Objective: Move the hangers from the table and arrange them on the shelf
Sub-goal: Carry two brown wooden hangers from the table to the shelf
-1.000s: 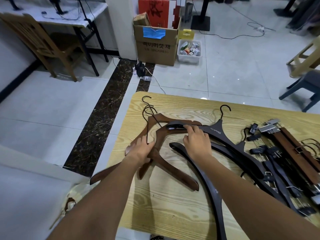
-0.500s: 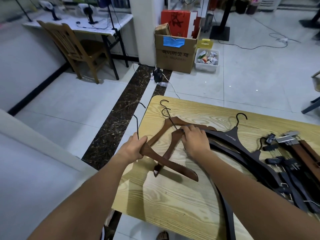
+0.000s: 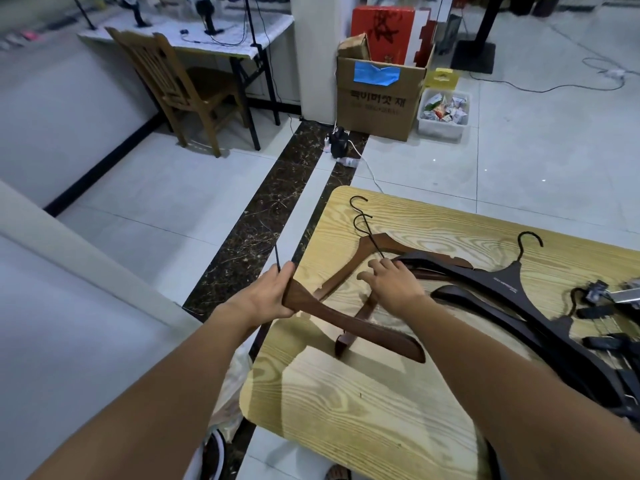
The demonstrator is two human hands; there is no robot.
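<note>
My left hand (image 3: 266, 294) grips the neck of a brown wooden hanger (image 3: 353, 323), lifted just off the left end of the wooden table (image 3: 381, 403); its black hook sticks up past my fingers. My right hand (image 3: 391, 284) rests with spread fingers on the crossing of two more brown hangers (image 3: 346, 271) lying flat, their hooks pointing to the far edge. Dark wide hangers (image 3: 502, 285) lie to the right. No shelf is in view.
Black and brown clip hangers (image 3: 602, 310) pile up at the table's right edge. On the floor beyond stand a cardboard box (image 3: 377, 102), a white bin (image 3: 443, 112), a wooden chair (image 3: 173, 84) and a power strip with cables (image 3: 337, 143). A pale panel lies at left.
My left hand has raised its brown hanger a little and drawn it left, away from the others. My right hand stays on the remaining brown hangers. My view has shifted left.
</note>
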